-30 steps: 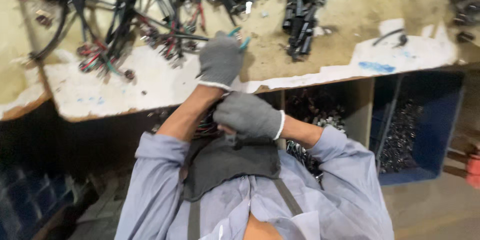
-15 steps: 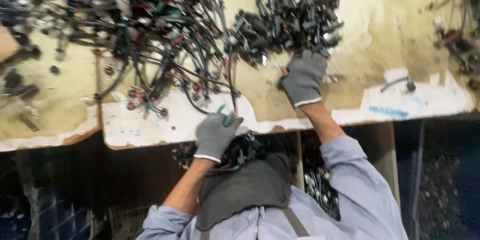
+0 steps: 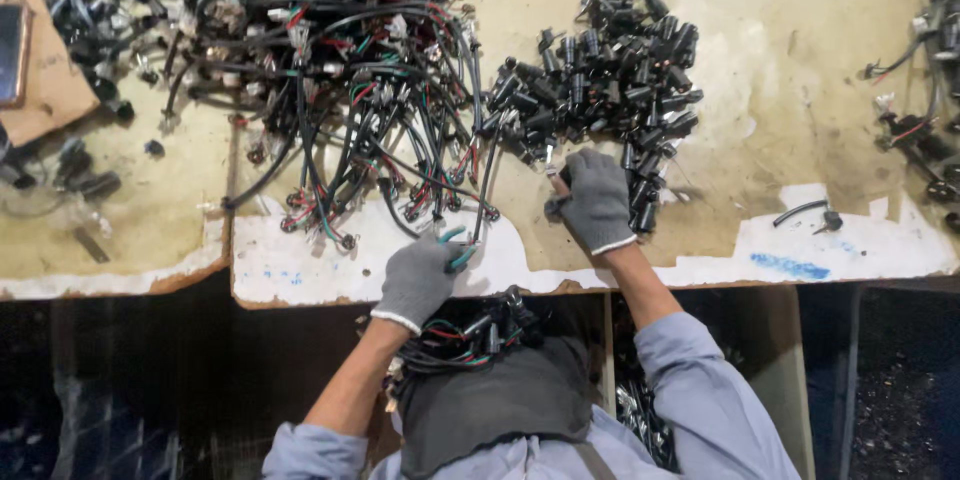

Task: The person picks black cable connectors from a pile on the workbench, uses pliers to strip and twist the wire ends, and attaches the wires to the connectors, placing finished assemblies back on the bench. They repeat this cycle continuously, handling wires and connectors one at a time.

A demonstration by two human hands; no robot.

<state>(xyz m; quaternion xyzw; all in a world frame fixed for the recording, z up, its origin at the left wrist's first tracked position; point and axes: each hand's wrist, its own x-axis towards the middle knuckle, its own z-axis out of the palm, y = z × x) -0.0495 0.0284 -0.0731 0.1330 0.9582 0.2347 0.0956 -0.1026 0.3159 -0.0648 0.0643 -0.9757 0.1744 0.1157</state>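
My left hand (image 3: 418,280) grips teal-handled cutters (image 3: 455,248) at the worktop's (image 3: 760,100) near edge. My right hand (image 3: 595,200) rests curled on the black connector pile (image 3: 600,80), right of the tangled wires (image 3: 340,70).

The single head-worn camera looked steeply down from above the person, fairly close, at the stained yellowish worktop (image 3: 800,90) and its front edge.

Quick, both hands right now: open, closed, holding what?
Left hand: closed around a teal-handled cutting tool.
Right hand: fingers curled on the pile of black connectors; whether it grips one cannot be told.
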